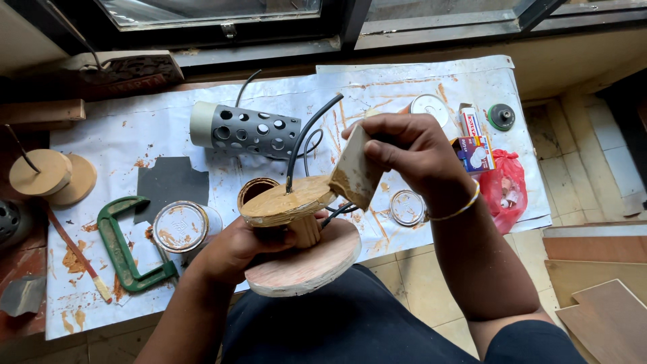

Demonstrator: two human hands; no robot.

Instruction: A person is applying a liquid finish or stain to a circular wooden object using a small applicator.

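Note:
My left hand (236, 246) grips a wooden spool-shaped piece (296, 229): two round plywood discs joined by a short post, with a black cable (306, 135) rising from the top disc. The top disc is smeared with tan putty. My right hand (404, 152) pinches a small flat scraper card (354, 172) coated in putty, its lower edge touching the rim of the top disc. Both hands are over my lap, just in front of the paper-covered work area.
On the white paper (155, 128) lie a grey perforated tube (246, 129), an open putty tin (255, 190), a lidded tin (180, 227), a green C-clamp (121, 246), a lid (407, 207), small boxes (474, 149) and a red bag (505, 185). Wooden discs (50, 175) at left, boards (600, 283) at right.

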